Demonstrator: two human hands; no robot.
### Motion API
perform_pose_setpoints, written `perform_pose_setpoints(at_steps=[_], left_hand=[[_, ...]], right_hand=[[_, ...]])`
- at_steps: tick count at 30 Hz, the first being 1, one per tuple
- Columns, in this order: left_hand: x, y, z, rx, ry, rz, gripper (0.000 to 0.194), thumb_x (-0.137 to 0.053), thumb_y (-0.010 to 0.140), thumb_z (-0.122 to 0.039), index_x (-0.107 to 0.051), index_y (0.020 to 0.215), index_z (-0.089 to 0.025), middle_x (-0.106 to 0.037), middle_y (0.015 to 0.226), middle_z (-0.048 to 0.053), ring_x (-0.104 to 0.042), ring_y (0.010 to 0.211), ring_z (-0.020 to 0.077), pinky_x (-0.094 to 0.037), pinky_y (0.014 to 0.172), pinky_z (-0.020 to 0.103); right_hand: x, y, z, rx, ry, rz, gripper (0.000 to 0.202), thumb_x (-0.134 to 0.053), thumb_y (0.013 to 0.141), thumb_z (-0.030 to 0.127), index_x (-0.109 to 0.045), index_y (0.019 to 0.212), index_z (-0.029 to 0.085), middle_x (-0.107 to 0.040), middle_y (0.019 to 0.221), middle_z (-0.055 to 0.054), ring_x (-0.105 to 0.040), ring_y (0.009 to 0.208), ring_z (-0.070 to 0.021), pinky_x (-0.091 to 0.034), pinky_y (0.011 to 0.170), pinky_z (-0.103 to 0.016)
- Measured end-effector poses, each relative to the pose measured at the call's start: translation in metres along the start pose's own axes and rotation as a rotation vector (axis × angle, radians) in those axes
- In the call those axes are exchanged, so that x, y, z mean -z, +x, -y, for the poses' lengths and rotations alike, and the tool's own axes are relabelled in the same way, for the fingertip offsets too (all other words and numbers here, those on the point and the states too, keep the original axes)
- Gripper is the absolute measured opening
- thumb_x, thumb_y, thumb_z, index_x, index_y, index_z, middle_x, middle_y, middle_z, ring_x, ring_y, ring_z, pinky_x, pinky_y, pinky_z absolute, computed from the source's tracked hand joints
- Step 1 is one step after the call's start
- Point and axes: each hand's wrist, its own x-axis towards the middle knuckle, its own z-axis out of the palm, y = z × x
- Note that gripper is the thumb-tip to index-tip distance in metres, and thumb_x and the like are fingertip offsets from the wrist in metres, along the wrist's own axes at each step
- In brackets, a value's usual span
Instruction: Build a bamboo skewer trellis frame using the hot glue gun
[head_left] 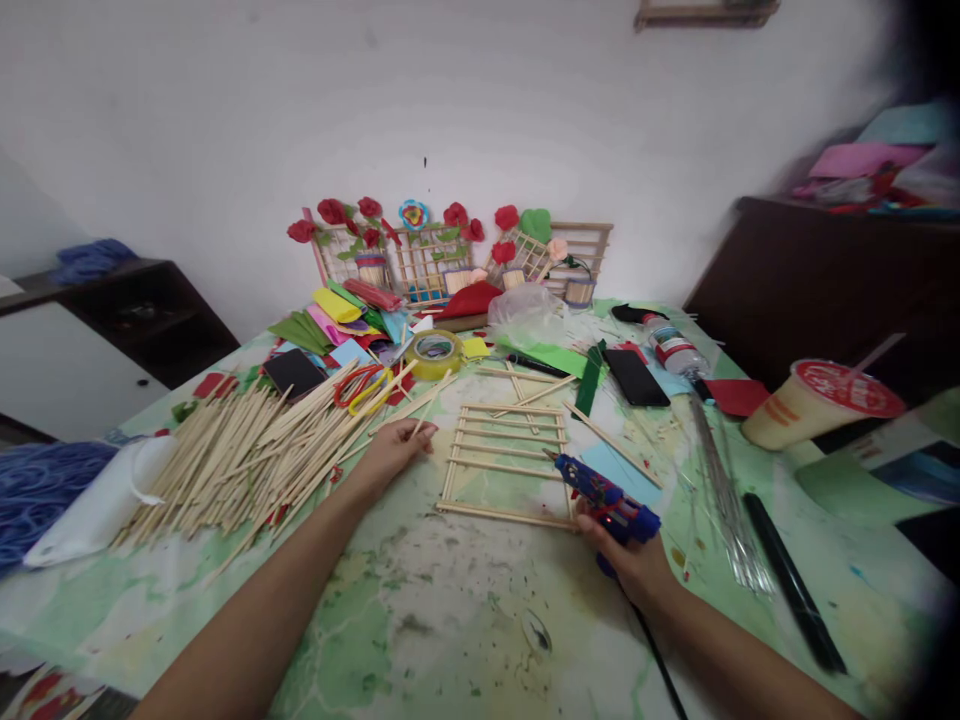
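Observation:
My right hand is wrapped round a blue hot glue gun, its nozzle pointing left over the right side of a wooden stick frame. Several crossbars span this ladder-like frame, which lies flat on the table. To its left, my left hand pinches a thin wooden stick that tilts up and away from the fingers. A large pile of loose sticks lies left of that hand, with red and yellow-handled scissors on its far end.
Yellow tape, a black phone and a plastic bottle lie behind the frame. Wires, a black rod and a drink cup are at right. Stick trellises with paper flowers lean against the wall.

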Motion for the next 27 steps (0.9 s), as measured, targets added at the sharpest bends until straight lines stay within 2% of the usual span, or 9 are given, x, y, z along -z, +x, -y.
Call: perform_pose_setpoints(at_steps=[1,3,7,10,15,20,27], left_hand=[[0.001,-0.001,0.000,0.011,-0.002,-0.027,0.047,-0.053,0.074,-0.058,-0.064,0.085,-0.014,-0.058,0.060,-0.001,-0.037,0.040,0.0078,-0.026,0.042,0.021],[0.001,-0.003,-0.003,0.024,0.051,-0.036,0.042,-0.054,0.073,-0.056,-0.064,0.076,-0.015,-0.055,0.055,-0.002,-0.036,0.041,0.0085,-0.026,0.043,0.022],[-0.002,-0.010,-0.009,-0.011,0.286,0.048,0.036,-0.056,0.071,-0.050,-0.063,0.061,-0.017,-0.058,0.056,0.000,-0.048,0.054,0.0140,-0.032,0.052,0.024],[-0.007,-0.014,-0.012,-0.016,0.387,0.079,0.038,-0.053,0.072,-0.050,-0.062,0.057,-0.017,-0.054,0.053,-0.001,-0.047,0.055,0.0154,-0.031,0.053,0.025],[-0.013,-0.019,-0.014,-0.014,0.434,0.095,0.038,-0.052,0.072,-0.050,-0.061,0.055,-0.018,-0.051,0.050,-0.001,-0.046,0.054,0.0164,-0.029,0.052,0.025],[-0.013,-0.019,-0.017,0.005,0.512,0.105,0.039,-0.048,0.074,-0.051,-0.060,0.057,-0.018,-0.057,0.056,0.002,-0.051,0.060,0.0191,-0.030,0.055,0.026],[-0.015,-0.017,-0.017,0.064,0.561,0.103,0.041,-0.042,0.076,-0.051,-0.058,0.060,-0.017,-0.054,0.055,0.002,-0.050,0.058,0.0176,-0.028,0.055,0.026]], right_hand=[[0.000,-0.001,0.002,-0.011,0.019,-0.021,0.023,-0.064,0.075,0.042,-0.062,0.076,0.020,-0.063,0.066,-0.003,-0.060,0.062,-0.0193,-0.050,0.058,-0.030],[0.000,-0.001,0.005,-0.023,0.038,-0.061,0.024,-0.064,0.076,0.044,-0.062,0.075,0.020,-0.063,0.066,-0.002,-0.060,0.063,-0.0198,-0.050,0.059,-0.031],[0.001,0.004,0.003,-0.072,0.050,-0.206,0.026,-0.068,0.073,0.044,-0.068,0.081,0.019,-0.069,0.082,-0.006,-0.064,0.083,-0.0247,-0.049,0.082,-0.040],[0.003,0.010,-0.001,-0.152,0.104,-0.264,0.033,-0.066,0.075,0.047,-0.071,0.091,0.019,-0.071,0.097,-0.009,-0.062,0.098,-0.0284,-0.044,0.092,-0.046],[-0.001,0.014,0.001,-0.180,0.134,-0.205,0.038,-0.067,0.076,0.046,-0.070,0.102,0.019,-0.071,0.106,-0.009,-0.060,0.108,-0.0281,-0.040,0.098,-0.044],[-0.005,0.015,0.007,-0.111,0.005,-0.192,0.041,-0.064,0.078,0.047,-0.070,0.105,0.017,-0.071,0.106,-0.007,-0.060,0.107,-0.0288,-0.042,0.096,-0.043],[-0.006,0.015,0.007,-0.139,-0.045,-0.180,0.045,-0.061,0.079,0.049,-0.068,0.109,0.017,-0.072,0.101,-0.008,-0.059,0.107,-0.0302,-0.044,0.093,-0.044]])
